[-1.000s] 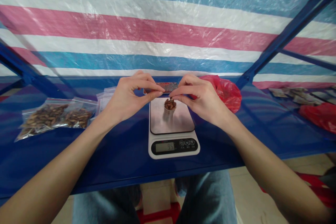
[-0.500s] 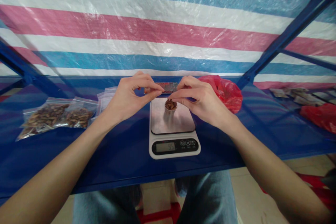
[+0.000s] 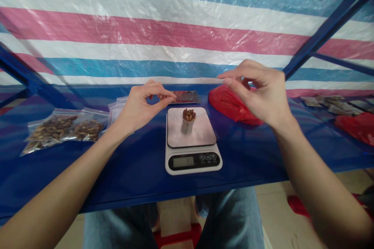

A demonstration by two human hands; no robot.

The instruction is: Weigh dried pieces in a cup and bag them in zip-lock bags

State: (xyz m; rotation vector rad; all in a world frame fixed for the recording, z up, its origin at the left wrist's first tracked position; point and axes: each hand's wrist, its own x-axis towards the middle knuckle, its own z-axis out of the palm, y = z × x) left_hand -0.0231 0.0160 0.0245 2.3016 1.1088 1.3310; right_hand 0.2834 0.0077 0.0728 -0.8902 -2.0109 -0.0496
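Note:
A small metal cup (image 3: 187,125) heaped with brown seed-like pieces (image 3: 189,114) stands upright on the plate of a white digital kitchen scale (image 3: 201,136). The scale's display (image 3: 183,162) shows digits like 95. To the left of the cup, my left hand (image 3: 147,103) hovers with thumb and forefinger pinched together; whatever is between the tips is too small to name. My right hand (image 3: 257,87) is raised above a red plastic bag (image 3: 233,105), its thumb and forefinger apart and nothing seen between them.
Zip bags of brown pieces (image 3: 54,128) lie on the blue shelf (image 3: 140,179) at left, beside flat clear bags (image 3: 117,107). A dark reddish flat packet (image 3: 185,97) lies behind the scale. Blue metal posts (image 3: 324,31) and a striped tarp (image 3: 175,27) bound the space.
My right hand has moved from over the cup up and right to above the red bag. My left hand has drawn slightly left, still pinched. The scale reading looks the same.

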